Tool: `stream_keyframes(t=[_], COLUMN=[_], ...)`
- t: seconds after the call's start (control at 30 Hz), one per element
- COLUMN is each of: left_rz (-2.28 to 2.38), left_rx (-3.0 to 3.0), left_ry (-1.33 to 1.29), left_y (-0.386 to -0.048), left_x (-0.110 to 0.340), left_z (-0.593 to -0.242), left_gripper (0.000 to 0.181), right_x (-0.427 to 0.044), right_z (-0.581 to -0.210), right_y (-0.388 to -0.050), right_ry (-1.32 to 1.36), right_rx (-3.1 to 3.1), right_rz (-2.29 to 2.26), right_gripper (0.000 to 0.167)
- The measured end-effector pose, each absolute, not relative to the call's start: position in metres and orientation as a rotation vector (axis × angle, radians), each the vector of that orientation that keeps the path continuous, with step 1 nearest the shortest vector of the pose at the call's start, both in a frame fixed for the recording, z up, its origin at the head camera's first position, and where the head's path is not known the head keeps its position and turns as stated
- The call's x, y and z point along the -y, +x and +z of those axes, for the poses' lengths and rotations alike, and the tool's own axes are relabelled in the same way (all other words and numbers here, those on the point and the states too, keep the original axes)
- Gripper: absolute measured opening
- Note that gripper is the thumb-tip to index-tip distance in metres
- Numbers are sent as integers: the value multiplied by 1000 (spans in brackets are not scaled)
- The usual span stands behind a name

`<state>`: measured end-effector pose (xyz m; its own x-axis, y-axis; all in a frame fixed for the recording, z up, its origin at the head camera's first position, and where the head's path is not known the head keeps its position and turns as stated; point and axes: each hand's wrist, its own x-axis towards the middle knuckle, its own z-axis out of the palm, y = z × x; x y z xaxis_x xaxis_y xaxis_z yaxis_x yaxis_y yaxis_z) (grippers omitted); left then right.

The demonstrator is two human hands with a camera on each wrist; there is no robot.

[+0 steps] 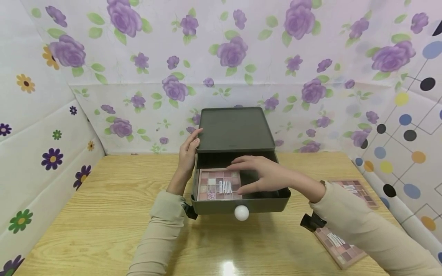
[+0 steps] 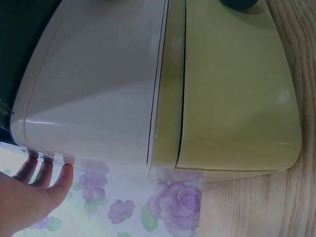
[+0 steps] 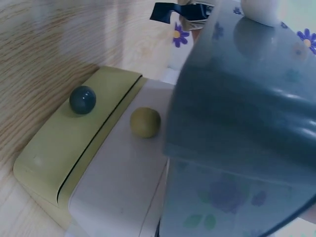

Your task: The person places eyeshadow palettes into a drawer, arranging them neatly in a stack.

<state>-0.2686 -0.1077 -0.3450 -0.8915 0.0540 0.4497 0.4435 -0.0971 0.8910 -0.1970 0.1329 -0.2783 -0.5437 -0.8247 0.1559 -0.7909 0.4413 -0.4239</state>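
Note:
A dark grey drawer with a white knob stands pulled out. Inside it, at the left, a palette marked "BACK" lies face up. Over the drawer, the right hand spreads its fingers and thumb around the palette's right edge; contact is unclear. The left hand rests against the unit's left side below the lid. In the left wrist view, the left hand's fingertips touch the side of the unit near its white tier. The right wrist view shows the drawer's underside and little of the hand.
Two more palettes lie on the wooden table at the right, one farther back, one nearer, partly under the right sleeve. Lower tiers are white and yellow-green, both with knobs. Floral cloth hangs behind the table.

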Motion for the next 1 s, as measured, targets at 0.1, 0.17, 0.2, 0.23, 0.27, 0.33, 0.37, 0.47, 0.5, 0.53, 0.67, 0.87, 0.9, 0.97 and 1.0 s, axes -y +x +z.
stream_keyframes(t=[0.1, 0.17, 0.2, 0.23, 0.27, 0.33, 0.37, 0.47, 0.5, 0.53, 0.67, 0.87, 0.9, 0.97, 1.0], left_rz=[-2071, -2069, -2071, -2069, -2069, -2070, -2070, -2068, -2066, -2064, -2048, -2029, -2027, -2023, -2020], left_rx=[1922, 1919, 1915, 1912, 1910, 1905, 1903, 1905, 1907, 1909, 1916, 1919, 1918, 1920, 1922], left_ry=[-539, -545, -547, -551, -556, -565, -567, -565, -561, -559, -562, -561, -559, -553, -549], left_y=[-260, -258, -258, -258, -258, -258, -258, -258, -258, -258, -258, -258, -258, -258, -258], left_x=[106, 105, 105, 105, 105, 105, 105, 105, 105, 105, 104, 105, 105, 105, 105], left_z=[-337, -335, -335, -335, -334, -334, -334, -335, -335, -335, -335, -335, -335, -335, -335], left_gripper=[42, 42, 42, 42, 42, 42, 42, 42, 42, 42, 43, 43, 43, 44, 43], right_x=[-137, -140, -142, -144, -145, -149, -150, -154, -156, -158, -165, -175, -177, -181, -183], right_z=[-278, -277, -276, -276, -275, -275, -275, -275, -275, -275, -273, -271, -271, -271, -271], right_y=[-195, -193, -193, -192, -192, -190, -190, -187, -186, -185, -181, -177, -177, -176, -176], right_ry=[-1470, -1466, -1470, -1471, -1471, -1477, -1478, -1465, -1461, -1446, -1400, -1385, -1384, -1371, -1366], right_rx=[-2590, -2573, -2568, -2562, -2556, -2551, -2553, -2551, -2550, -2549, -2574, -2644, -2649, -2653, -2654], right_rz=[-750, -788, -804, -820, -836, -861, -873, -913, -929, -944, -989, -1045, -1060, -1097, -1115], right_gripper=[55, 53, 52, 50, 48, 45, 44, 42, 41, 41, 40, 37, 36, 36, 36])
